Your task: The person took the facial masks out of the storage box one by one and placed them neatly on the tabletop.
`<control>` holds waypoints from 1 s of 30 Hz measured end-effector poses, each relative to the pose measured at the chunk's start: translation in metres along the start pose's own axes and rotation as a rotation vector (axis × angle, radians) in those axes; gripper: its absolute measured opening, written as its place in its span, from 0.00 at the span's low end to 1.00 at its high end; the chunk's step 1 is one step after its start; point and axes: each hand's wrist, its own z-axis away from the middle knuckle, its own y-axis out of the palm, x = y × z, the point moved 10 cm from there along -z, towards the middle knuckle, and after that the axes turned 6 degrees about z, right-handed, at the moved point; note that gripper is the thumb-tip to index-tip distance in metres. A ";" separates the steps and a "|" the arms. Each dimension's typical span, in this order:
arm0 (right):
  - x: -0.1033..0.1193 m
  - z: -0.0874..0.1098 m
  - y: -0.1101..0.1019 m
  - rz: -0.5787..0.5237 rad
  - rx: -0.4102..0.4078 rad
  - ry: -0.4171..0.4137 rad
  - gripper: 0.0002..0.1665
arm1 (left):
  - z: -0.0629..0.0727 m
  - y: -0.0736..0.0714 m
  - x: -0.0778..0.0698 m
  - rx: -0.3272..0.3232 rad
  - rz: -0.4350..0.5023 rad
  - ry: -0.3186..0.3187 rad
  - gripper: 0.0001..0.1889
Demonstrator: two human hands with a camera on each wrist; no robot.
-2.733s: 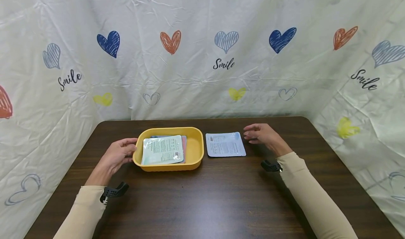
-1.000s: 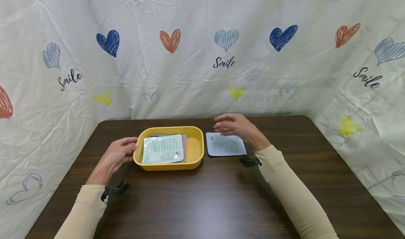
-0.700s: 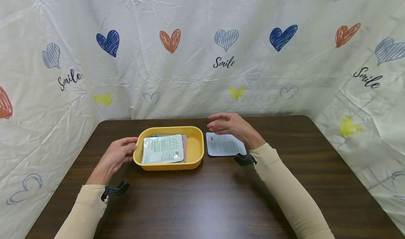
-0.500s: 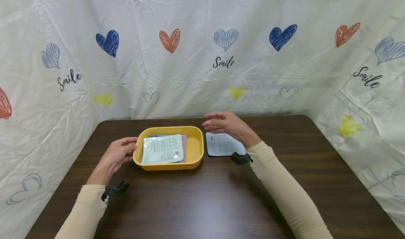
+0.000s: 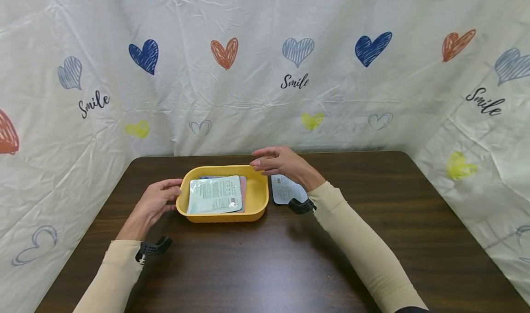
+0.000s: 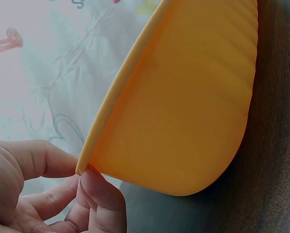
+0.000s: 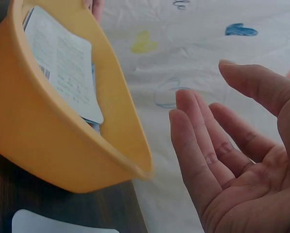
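Observation:
A yellow plastic basket [image 5: 221, 217] stands at the far left-centre of the table. My left hand [image 5: 155, 202] pinches its left rim between thumb and fingers, seen close in the left wrist view. Inside lie several flat printed sachets; a pale green one [image 5: 215, 195] is on top, and blue and pink edges show beneath. My right hand [image 5: 285, 163] hovers by the basket's right rear rim, fingers spread apart and holding nothing. Under that hand and wrist, a pale blue sachet [image 5: 283, 191] lies flat on the table, its right part hidden.
The dark wood table [image 5: 240, 271] spreads in front of the basket and to the right. Behind it hangs a white curtain [image 5: 256, 119] printed with hearts. Each wrist wears a black strap [image 5: 154, 247].
My right hand has moved left from beside the blue sachet, passing over it to the basket's right rim. The left hand keeps its hold; the basket and sachets look unmoved.

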 end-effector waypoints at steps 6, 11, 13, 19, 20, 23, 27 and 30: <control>0.001 -0.013 0.014 0.027 0.021 0.017 0.29 | -0.001 0.000 0.000 0.002 0.005 -0.001 0.28; 0.000 -0.022 0.024 0.020 0.031 0.015 0.28 | -0.001 0.001 0.001 -0.004 0.008 -0.005 0.27; 0.000 -0.025 0.028 0.021 0.034 0.008 0.28 | -0.001 0.000 0.001 -0.009 0.005 -0.005 0.27; 0.000 -0.033 0.037 0.015 0.047 -0.009 0.27 | 0.000 0.000 0.001 -0.017 -0.009 0.003 0.28; -0.001 -0.034 0.039 0.015 0.050 -0.007 0.27 | 0.000 0.000 0.001 -0.018 -0.011 0.004 0.28; -0.003 -0.038 0.044 0.037 0.063 0.005 0.27 | 0.001 0.000 0.001 -0.018 -0.011 0.005 0.28; -0.006 -0.042 0.052 0.084 0.079 0.030 0.28 | 0.000 0.000 0.001 -0.016 -0.009 0.005 0.27; -0.007 -0.046 0.058 0.112 0.090 0.049 0.30 | 0.000 0.000 0.001 -0.016 -0.012 0.003 0.27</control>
